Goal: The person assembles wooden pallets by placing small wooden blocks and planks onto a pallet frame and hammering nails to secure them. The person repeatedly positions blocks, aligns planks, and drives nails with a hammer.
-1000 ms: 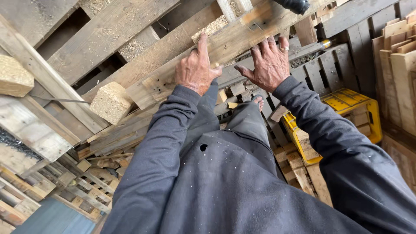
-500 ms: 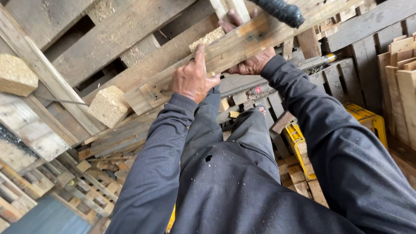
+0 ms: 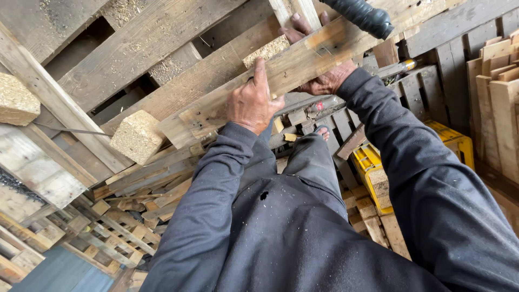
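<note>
A worn wooden pallet (image 3: 162, 70) stands tilted in front of me, its chipboard blocks showing. My left hand (image 3: 253, 101) grips the lower plank (image 3: 303, 65) from the near side, fingers wrapped over its top edge. My right hand (image 3: 324, 81) holds the same plank farther right, thumb under it and fingertips showing above the board. Both arms are in dark grey sleeves. A black ribbed handle (image 3: 361, 15) pokes in from the top, above the right hand.
Stacks of pallets (image 3: 97, 227) and loose boards lie below to the left. A yellow crate (image 3: 378, 167) with wood blocks sits to the right of my legs. Upright planks (image 3: 497, 108) lean at the far right. My foot (image 3: 323, 132) rests on slats.
Both hands went from lying flat and spread on the plank to gripping it. The pallet has come closer and higher in view, and the black handle has come into sight.
</note>
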Tool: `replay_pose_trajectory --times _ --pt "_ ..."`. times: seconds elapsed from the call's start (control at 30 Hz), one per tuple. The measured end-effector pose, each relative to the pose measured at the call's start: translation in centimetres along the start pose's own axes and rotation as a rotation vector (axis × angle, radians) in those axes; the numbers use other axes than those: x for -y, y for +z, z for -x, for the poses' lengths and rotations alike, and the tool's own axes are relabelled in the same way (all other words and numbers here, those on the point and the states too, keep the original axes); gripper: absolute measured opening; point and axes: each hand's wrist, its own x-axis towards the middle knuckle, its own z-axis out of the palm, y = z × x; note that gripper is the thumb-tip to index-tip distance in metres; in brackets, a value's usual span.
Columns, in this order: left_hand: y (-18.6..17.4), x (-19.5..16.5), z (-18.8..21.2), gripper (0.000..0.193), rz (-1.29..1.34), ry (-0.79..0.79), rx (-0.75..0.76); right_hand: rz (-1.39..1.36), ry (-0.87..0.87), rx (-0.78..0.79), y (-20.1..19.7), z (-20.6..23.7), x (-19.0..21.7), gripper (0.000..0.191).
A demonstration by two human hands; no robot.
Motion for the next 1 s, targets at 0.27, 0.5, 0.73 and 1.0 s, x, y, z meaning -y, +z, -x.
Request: replay_pose_trajectory --times 0.27,0.5,0.73,1.0 --pt "0.3 0.7 0.0 0.103 0.033 0.034 0.034 -0.017 -0.006 0.021 -0.8 -0.1 0.4 0.066" --pt "1.9 1.2 0.0 0.106 -0.008 0.062 -0.013 0.108 -0.043 0.014 -0.9 -0.3 -0.3 0.07" --pt "-0.6 0.9 -0.6 0.091 0.296 0.0 0.043 0.285 0.39 0.365 -4.6 3.2 9.4 0.099" --pt "-4.7 4.0 -3.4 0.03 2.189 -0.666 -0.016 0.214 0.435 -0.283 -15.2 4.4 13.7 0.037"
